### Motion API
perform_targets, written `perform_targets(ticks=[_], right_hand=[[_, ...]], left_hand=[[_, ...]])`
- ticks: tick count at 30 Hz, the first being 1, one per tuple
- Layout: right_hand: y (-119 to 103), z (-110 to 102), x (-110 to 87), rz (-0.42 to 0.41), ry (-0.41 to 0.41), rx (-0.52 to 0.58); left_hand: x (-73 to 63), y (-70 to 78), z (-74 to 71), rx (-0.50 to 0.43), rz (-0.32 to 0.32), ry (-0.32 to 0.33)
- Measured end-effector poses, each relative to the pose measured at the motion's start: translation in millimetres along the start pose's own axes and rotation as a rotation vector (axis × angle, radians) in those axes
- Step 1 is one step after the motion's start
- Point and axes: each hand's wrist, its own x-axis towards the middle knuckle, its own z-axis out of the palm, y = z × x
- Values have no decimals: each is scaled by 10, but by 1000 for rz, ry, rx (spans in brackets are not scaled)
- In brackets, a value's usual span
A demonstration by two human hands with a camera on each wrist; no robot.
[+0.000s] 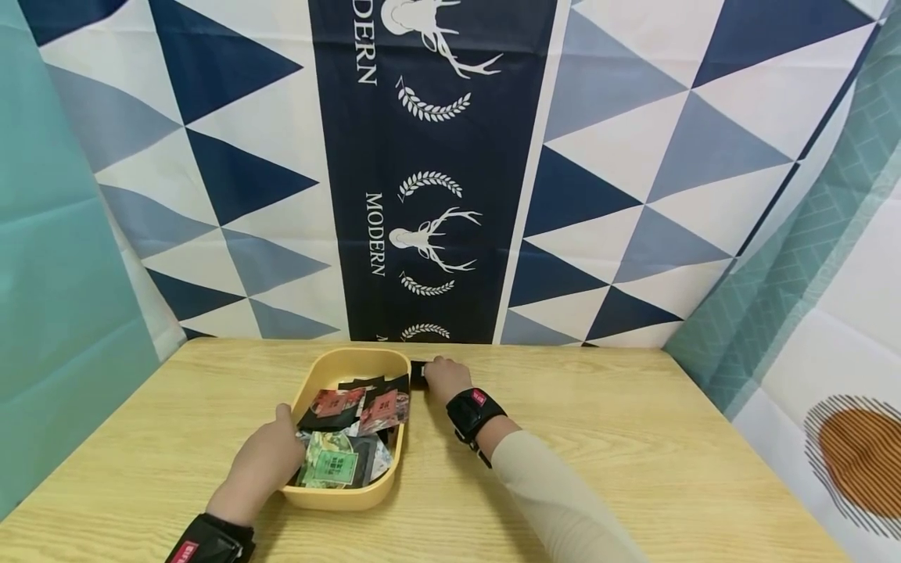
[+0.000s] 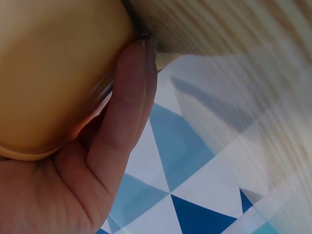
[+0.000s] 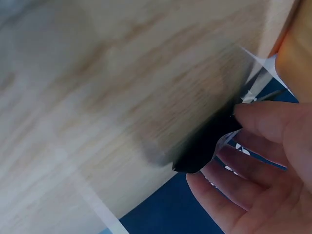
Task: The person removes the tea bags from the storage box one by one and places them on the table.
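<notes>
A yellow plastic bin (image 1: pixel 345 499) stands on the table, filled with small flat packets. Among them are one with a green label (image 1: pixel 334 467) and others with red labels (image 1: pixel 383 407). My left hand (image 1: pixel 269 452) grips the bin's left side; in the left wrist view its fingers (image 2: pixel 124 97) lie along the outer wall, with the thumb out of sight. Just outside the bin's far right corner, my right hand (image 1: pixel 448 379) holds a black packet (image 3: pixel 207 144) at the tabletop, pinched between thumb and fingers. Most of that packet is covered by the hand in the head view.
The wooden table (image 1: pixel 598 453) runs back to a patterned cloth wall (image 1: pixel 436 156) with triangles and deer heads. A teal cloth (image 1: pixel 63 258) hangs along the left side. Another patterned cloth (image 1: pixel 831 375) hangs on the right.
</notes>
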Motion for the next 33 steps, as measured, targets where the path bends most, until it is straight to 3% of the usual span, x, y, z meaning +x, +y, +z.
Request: perform_targets(ticks=[4, 11, 18, 23, 29, 33], right_hand=[[4, 32, 6, 2, -2, 4], [-59, -116, -112, 20, -31, 10], [-14, -57, -71, -7, 5, 7], [40, -167, -45, -16, -34, 60], [94, -352, 14, -43, 11, 139], [87, -443, -42, -70, 60, 142]], left_hand=[[-3, 10, 2, 12, 1, -2], [-5, 0, 26, 13, 2, 1], [-9, 0, -6, 16, 4, 0], [-15, 6, -28, 33, 29, 4], [-32, 13, -63, 34, 47, 16], [-33, 28, -21, 12, 33, -16]])
